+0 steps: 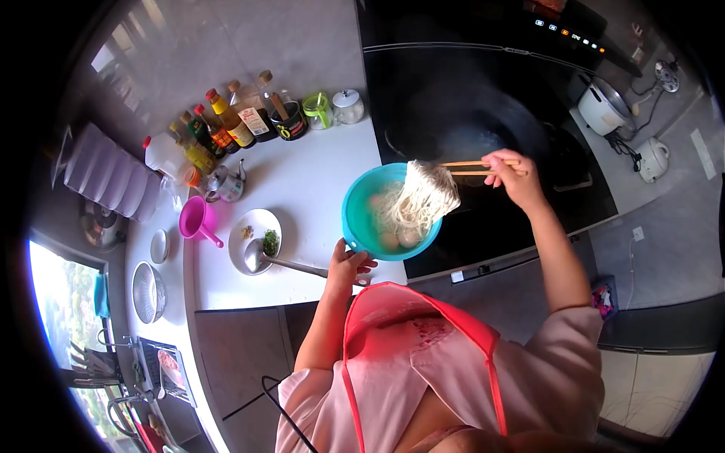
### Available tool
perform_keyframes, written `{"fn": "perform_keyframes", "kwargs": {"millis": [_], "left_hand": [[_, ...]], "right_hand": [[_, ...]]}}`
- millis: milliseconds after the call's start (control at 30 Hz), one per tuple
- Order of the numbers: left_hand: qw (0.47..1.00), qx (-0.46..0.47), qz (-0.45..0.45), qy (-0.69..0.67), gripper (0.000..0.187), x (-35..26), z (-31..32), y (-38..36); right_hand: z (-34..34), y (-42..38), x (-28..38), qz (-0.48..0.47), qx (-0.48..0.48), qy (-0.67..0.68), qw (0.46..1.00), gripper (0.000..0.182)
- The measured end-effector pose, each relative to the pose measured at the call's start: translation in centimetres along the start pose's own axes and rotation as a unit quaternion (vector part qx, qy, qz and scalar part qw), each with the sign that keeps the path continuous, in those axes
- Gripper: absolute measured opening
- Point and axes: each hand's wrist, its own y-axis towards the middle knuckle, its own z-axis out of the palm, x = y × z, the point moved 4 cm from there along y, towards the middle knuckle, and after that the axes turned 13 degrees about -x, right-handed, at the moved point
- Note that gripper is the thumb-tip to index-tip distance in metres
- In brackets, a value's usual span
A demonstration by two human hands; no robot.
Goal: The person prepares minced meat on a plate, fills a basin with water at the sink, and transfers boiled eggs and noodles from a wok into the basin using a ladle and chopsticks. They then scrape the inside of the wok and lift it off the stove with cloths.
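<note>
My right hand (pixel 515 181) is closed around a pair of wooden chopsticks (pixel 468 164). A thick bundle of pale noodles (pixel 429 190) hangs from them, its lower strands reaching into a teal plastic bowl (pixel 355 192). Round pale pieces (pixel 408 237) lie in the bowl beside the noodles. My left hand (pixel 347 266) grips the bowl at its near left rim. A metal ladle (pixel 255 255) rests with its head in a white bowl (pixel 240 219) of chopped greens (pixel 270 241); its handle passes close to my left hand.
A dark wok (pixel 483 124) steams on the black cooktop (pixel 521 241) at right. Seasoning bottles (pixel 230 121) and jars line the wall. A small metal pot (pixel 225 183) and a pink ladle-like cup (pixel 198 219) stand at left. A white cooker (pixel 602 106) sits far right.
</note>
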Motion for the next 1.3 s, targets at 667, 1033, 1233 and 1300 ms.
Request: {"fn": "perform_keyframes", "kwargs": {"millis": [667,1033,1233,1300], "left_hand": [[1.000,0.019,0.013,-0.014,0.041,-0.1,0.1,-0.1],[0.999,0.026,0.016,-0.011,0.046,0.2,-0.1,0.3],[1.000,0.027,0.005,-0.015,0.050,0.6,-0.2,0.4],[1.000,0.026,0.004,-0.013,0.050,0.5,-0.2,0.5]], "right_hand": [[4.1,-6.7,8.8,-0.131,0.107,-0.029,0.985,0.012],[8.5,-7.9,4.0,-0.452,0.086,-0.250,0.852,0.024],[8.2,-7.2,2.0,-0.338,-0.048,-0.082,0.936,0.013],[8.0,-6.8,0.7,-0.146,-0.098,0.061,0.982,0.011]]}}
